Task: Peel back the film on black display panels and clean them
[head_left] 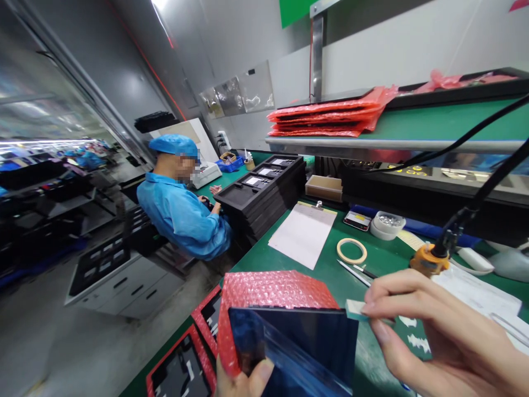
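Note:
My left hand [243, 380] grips a dark, glossy screen panel [309, 342] by its left side, thumb on the front. A diagonal band of creases and reflections crosses the panel, like a clear film on it. Red bubble wrap [281, 289] shows behind the panel's top and left edges, and my left hand holds it too. Between thumb and fingers, my right hand [433, 331] pinches a small white and teal tab [356, 309]. The tab is at the panel's upper right corner; whether it is attached there I cannot tell.
More panels on red bubble wrap [182, 366] lie at lower left. A clipboard [306, 231], tape roll [351, 251], pen [353, 272] and orange-based lamp arm [430, 259] stand around the green bench. Stacked black trays [248, 215] separate me from a seated co-worker [182, 204].

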Motion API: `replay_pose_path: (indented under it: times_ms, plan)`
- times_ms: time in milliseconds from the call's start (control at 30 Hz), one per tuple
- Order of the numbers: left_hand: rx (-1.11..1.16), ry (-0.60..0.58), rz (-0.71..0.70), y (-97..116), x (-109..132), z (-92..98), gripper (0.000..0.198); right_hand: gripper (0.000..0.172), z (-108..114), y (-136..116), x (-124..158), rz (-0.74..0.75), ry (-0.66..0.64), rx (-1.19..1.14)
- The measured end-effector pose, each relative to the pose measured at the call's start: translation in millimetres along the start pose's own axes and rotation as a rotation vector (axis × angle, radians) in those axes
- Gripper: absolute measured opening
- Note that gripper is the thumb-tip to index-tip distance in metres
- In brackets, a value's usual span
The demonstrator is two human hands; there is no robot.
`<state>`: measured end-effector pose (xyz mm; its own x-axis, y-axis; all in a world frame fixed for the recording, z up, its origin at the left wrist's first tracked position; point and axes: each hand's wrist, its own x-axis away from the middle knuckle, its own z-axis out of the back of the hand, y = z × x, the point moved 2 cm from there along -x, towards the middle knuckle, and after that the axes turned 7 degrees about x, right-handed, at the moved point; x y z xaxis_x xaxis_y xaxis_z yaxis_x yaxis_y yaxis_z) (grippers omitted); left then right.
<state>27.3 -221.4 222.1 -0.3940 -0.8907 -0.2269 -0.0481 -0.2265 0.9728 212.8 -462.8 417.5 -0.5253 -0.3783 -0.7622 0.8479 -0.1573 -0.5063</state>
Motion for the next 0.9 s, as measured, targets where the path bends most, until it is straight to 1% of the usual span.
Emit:
replay_pose_path:
  times_ms: [67,133,167,267,333,400,500,533,600,667,767,800,900]
  plan:
    - [-0.018,-0.023,0.049,3,-1,-0.9,0.079,0.017,0,1,1,-0.030,0.052,0.012]
    - [0.017,-0.035,0.081,4,-3,-2.9,0.089,0.018,0,2,3,-0.052,0.103,0.015]
    - [0.045,-0.030,0.086,4,-3,-3.9,0.092,0.018,-1,3,4,-0.048,0.103,0.010]
    - [0.108,-0.011,0.089,2,-4,-5.7,0.100,0.018,-4,2,7,-0.017,0.027,-0.025]
    - [0.119,-0.050,0.108,-1,-2,-7.6,0.111,0.017,-5,2,7,-0.025,-0.009,-0.043]
    - [0.121,-0.083,0.126,0,0,-10.6,0.119,0.016,-4,3,6,-0.048,0.029,-0.046]
    - [0.165,-0.043,0.122,9,4,-17.5,0.114,0.019,-2,3,3,-0.036,0.096,-0.042]
    - [0.193,-0.026,0.123,13,6,-20.4,0.113,0.019,-2,3,2,-0.023,0.085,-0.052]
    - [0.232,-0.016,0.143,19,7,-25.6,0.115,0.018,-4,3,1,-0.010,0.008,-0.077]
    - [0.221,-0.020,0.160,22,7,-28.6,0.119,0.018,-3,3,2,-0.021,-0.012,-0.072]
    - [0.196,-0.022,0.163,19,7,-28.9,0.116,0.018,-2,3,3,-0.029,0.065,-0.020]
    - [0.204,-0.015,0.166,16,6,-28.1,0.113,0.017,-3,3,3,-0.017,0.060,-0.022]
    - [0.230,0.000,0.165,7,3,-23.9,0.102,0.017,-5,4,4,-0.009,-0.025,-0.039]
